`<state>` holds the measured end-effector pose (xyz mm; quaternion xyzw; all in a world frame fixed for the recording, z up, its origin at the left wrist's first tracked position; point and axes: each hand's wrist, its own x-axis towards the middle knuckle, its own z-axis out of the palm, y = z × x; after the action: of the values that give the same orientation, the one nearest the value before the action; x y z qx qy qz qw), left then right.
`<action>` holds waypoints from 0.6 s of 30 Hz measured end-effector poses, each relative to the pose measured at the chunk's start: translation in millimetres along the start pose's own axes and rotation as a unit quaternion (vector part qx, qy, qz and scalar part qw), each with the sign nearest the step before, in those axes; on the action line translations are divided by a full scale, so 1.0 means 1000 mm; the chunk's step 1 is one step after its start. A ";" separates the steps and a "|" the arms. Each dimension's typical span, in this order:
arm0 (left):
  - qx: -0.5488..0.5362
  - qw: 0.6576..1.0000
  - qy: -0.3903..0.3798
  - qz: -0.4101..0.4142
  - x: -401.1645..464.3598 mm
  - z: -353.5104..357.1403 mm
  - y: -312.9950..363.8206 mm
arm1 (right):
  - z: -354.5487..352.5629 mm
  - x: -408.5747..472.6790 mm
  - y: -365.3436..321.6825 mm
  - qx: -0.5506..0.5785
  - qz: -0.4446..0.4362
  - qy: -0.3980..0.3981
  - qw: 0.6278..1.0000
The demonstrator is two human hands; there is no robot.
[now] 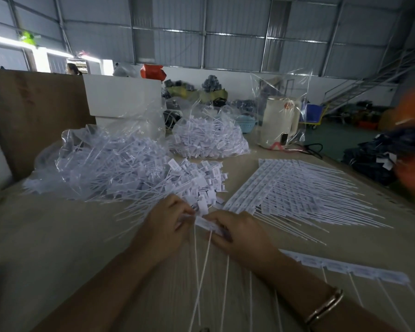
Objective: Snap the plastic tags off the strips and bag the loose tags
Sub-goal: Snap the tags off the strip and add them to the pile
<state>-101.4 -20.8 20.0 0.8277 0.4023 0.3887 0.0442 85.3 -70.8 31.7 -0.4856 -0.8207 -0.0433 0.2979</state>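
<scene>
My left hand (167,221) and my right hand (240,232) meet at the table's middle, both gripping one white strip of tags (345,268). The strip runs under my right forearm and out to the right. Its long thin tails hang toward me. My left fingers pinch the end tag (189,218) of that strip. Just beyond my hands lies a heap of loose tags (197,180). A stack of whole strips (290,188) lies fanned out on the right. Two clear bags full of loose tags sit behind: a big bag (101,164) on the left and a smaller bag (209,137) in the middle.
A white kettle (279,121) inside a clear bag stands at the back right. White boxes (125,101) and a brown board (34,111) rise at the back left. Dark folded cloth (379,156) lies at the right edge. The table is covered with cardboard (58,236).
</scene>
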 end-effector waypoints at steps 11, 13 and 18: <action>0.047 0.999 0.015 0.013 -0.005 0.005 0.011 | -0.005 -0.003 0.004 -0.015 -0.006 -0.034 0.999; 0.024 0.999 -0.023 0.002 -0.005 0.003 0.010 | -0.006 -0.005 0.005 -0.017 0.002 -0.049 0.999; -0.056 0.997 -0.041 0.027 -0.003 -0.004 0.011 | -0.004 -0.005 0.004 0.062 0.039 -0.042 0.996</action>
<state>-98.3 -30.9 25.4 0.8497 0.3555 0.3772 0.0965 92.2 -74.2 31.6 -0.4992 -0.8142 0.0394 0.2938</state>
